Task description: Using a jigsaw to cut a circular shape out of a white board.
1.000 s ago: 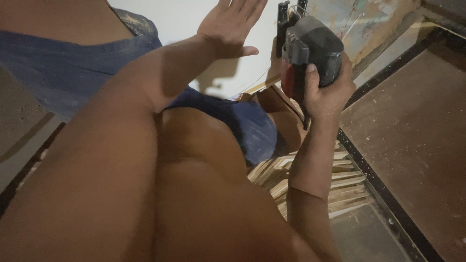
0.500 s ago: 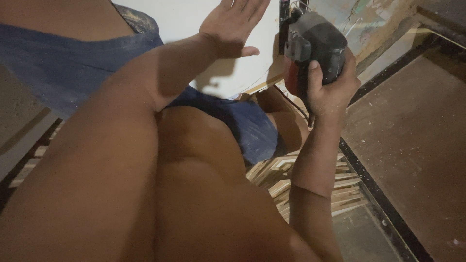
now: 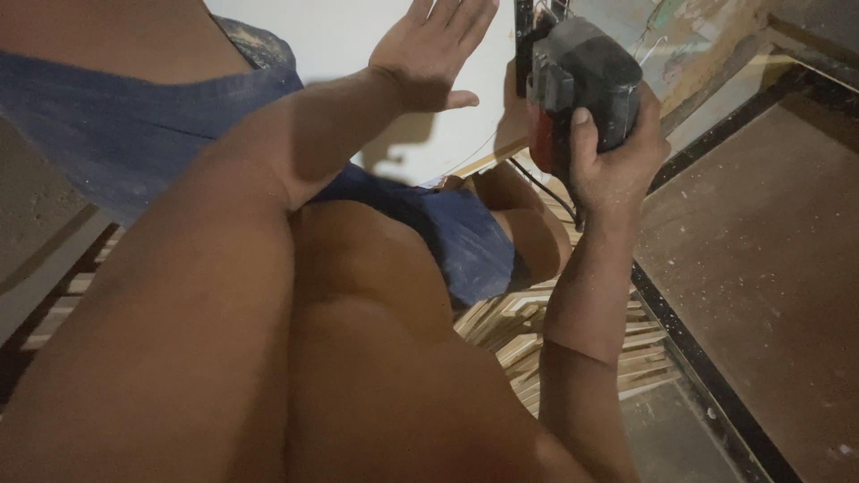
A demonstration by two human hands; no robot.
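Head view: one picture, looking down past the person's own bare arms and legs.
Left hand: the left hand (image 3: pixel 434 49) is at 12 o'clock, fingers spread wide and flat on the white board (image 3: pixel 358 36). It grips nothing.
Right hand: the right hand (image 3: pixel 617 156) is at 1 o'clock, wrapped tight round a power tool (image 3: pixel 582 80).
Power tool: grey and dark on top, red low down, with a thin black cord (image 3: pixel 537 183) hanging under it. Its front is up against the edge of the white board, just right of the left hand.
Wood strips: a heap of thin pale wood strips (image 3: pixel 528 326) lies on the floor at 5 o'clock, under the right arm.
Brown panel: a big dusty brown panel (image 3: pixel 761 268) with a dark rim fills 3 o'clock.
Could go wrong: I think the tool could slip or jump sideways, because the left hand is so near it. The cord could snag on the knee. The heap of strips could trip a foot.
Count: two hands, one tool, one cord, one white board, one brown panel, and too many strips to count.
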